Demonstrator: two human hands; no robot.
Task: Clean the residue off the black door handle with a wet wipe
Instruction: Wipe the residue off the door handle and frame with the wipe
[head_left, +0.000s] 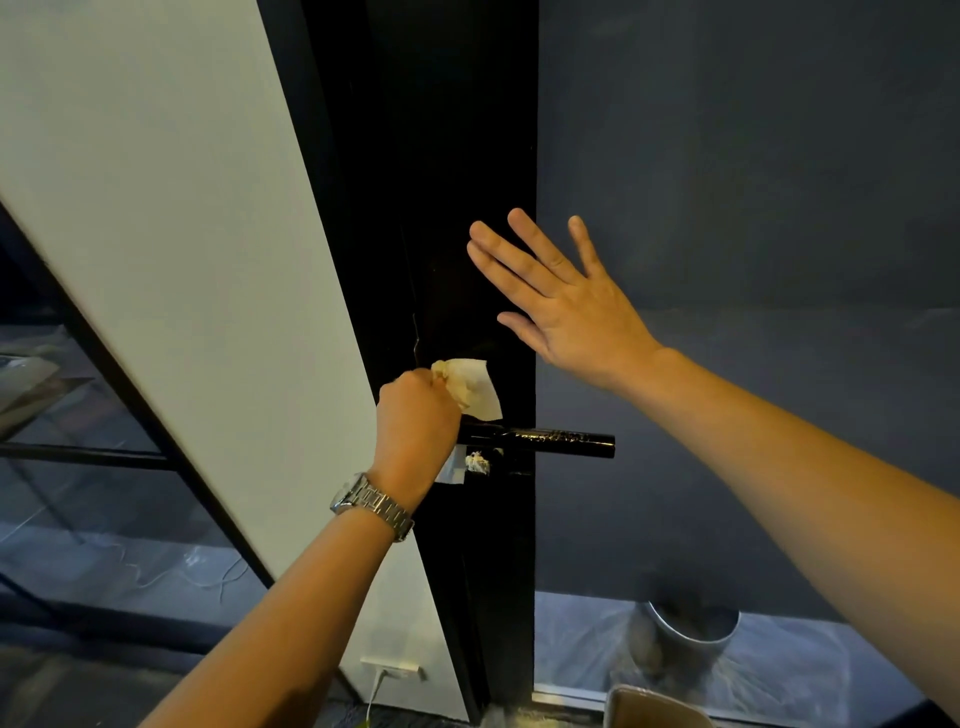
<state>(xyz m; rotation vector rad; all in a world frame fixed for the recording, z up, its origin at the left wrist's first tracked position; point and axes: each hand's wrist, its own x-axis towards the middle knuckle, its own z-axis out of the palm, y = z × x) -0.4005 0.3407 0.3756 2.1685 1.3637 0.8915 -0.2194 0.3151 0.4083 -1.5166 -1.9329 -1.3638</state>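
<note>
Clenching the wet wipe (471, 387) in my left hand (415, 421) at the black door handle (550, 442)'s inner end; my right hand (558, 299), grip released, spreads flat over the door edge (522, 130) above.

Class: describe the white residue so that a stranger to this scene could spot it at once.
Find the black door in the middle, then its horizontal black door handle. Just beneath the handle's base, beside the left hand, sits the white residue: a crumbly blotch, unlike the flat pale scrap at its left.

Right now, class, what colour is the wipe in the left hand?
The wipe is white, yellowed where crumpled; head view.
</note>
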